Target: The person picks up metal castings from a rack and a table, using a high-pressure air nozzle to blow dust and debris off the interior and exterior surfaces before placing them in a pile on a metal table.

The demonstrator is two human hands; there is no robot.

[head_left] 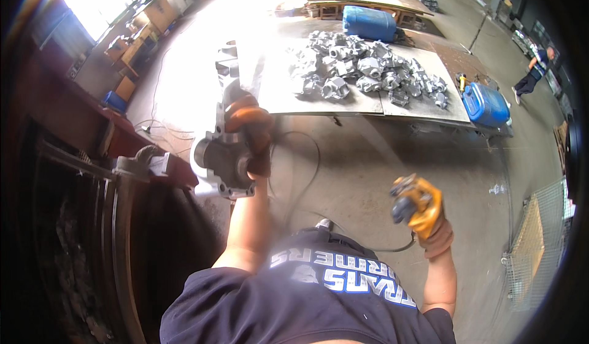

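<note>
Fingers (245, 118) of the left hand (256, 137), in an orange-brown glove, are bent firmly around a long grey metal casting (224, 154), which stands nearly upright in the air, its broad, hollowed end low and its narrow end up in the glare. The casting is in front of the table (362, 107), toward that table's left end, and the left forearm reaches up to it from below. The right hand (420, 208), in a yellow glove with dark patches at the fingers, hangs apart from it, below the table's near edge and toward its right corner; its fingers are partly curled, but blur means I cannot tell whether they have hold of anything. On the table, a heap of small grey castings (368, 68) spreads from the middle toward the right edge. One blue container (369, 24) lies behind the heap at the far edge; another blue container (486, 105) sits at the near right corner. A dark cable (318, 160) loops over the floor (362, 178), and a person (538, 65) is well off to the right.
</note>
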